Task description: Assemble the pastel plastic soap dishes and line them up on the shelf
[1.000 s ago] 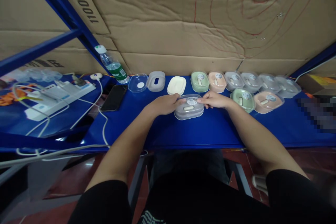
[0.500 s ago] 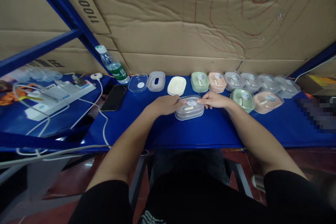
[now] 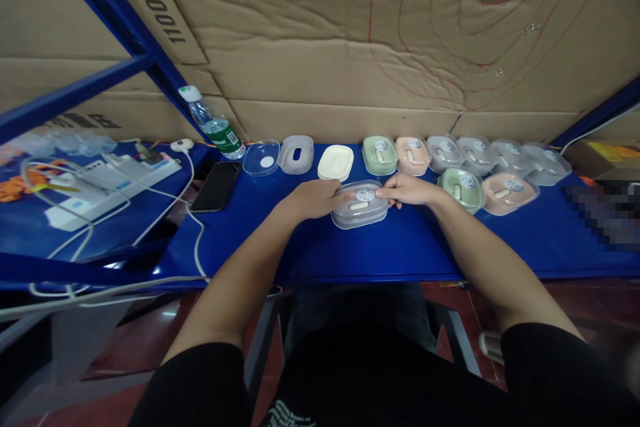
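Observation:
A grey plastic box with a clear lid (image 3: 361,212) rests on the blue table in front of me, a round sticker and a small pale piece showing on its top. My left hand (image 3: 316,200) grips its left side, thumb lying on the lid by the sticker. From the right, my right hand (image 3: 406,190) holds the same box, thumb on the lid and fingers curled at the side. Just behind it sits a cream-coloured tray (image 3: 335,163). Farther left are a grey frame with an oval slot (image 3: 296,161) and a clear cover (image 3: 262,152).
Several lidded boxes stand to the right, including a green one (image 3: 379,163) and a peach one (image 3: 510,195). Leftward are a water bottle (image 3: 220,130), a black phone (image 3: 216,187) and a white power strip (image 3: 115,193) with trailing cables. A cardboard wall (image 3: 300,33) closes off the back.
Both hands keep the same hold on the grey box. The whole view has shifted very slightly; nothing else has visibly moved.

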`<state>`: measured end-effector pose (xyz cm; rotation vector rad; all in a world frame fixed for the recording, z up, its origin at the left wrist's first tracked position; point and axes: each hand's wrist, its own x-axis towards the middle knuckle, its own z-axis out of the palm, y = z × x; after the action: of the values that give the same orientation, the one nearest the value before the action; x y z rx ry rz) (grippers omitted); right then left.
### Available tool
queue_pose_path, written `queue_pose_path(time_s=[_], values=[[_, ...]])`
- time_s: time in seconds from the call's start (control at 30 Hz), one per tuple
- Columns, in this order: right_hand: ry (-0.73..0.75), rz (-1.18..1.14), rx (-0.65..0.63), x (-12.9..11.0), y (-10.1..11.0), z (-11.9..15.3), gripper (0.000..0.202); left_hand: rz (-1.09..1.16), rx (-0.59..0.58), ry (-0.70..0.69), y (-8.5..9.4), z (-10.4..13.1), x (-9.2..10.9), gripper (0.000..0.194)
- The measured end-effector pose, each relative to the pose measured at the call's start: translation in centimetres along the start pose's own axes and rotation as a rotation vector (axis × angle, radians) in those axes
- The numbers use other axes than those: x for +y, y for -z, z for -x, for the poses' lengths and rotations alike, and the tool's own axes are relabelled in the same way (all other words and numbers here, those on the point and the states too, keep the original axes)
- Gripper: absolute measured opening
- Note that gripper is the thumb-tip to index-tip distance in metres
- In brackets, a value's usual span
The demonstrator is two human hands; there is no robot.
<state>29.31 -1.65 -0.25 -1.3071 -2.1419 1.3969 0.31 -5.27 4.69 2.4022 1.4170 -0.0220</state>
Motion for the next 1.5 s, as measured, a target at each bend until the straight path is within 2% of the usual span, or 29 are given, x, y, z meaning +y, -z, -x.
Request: queue_pose_path(time_s=[0.57,0.97,1.2,1.5], values=[[-0.086,-0.025,-0.003,-1.3,-0.1,0.6,0.055,0.03,-0.006,-0.019,0.1,0.0,0.0,0.06],[-0.013,-0.097,0.033,-1.2,-0.2,0.6,0.056,0.091,0.0,-0.037,0.2,-0.1,-0.1,0.063],[0.017,-0.072,0.008,-1.4,-0.2,0.7,0.055,0.054,0.007,-0.045,0.1,-0.4,-0.3,0.062],[0.023,-0.003,0.036,-1.4,-0.4,0.7,0.06,0.043,-0.067,-0.045,0.0,-0.5,-0.5,0.062]])
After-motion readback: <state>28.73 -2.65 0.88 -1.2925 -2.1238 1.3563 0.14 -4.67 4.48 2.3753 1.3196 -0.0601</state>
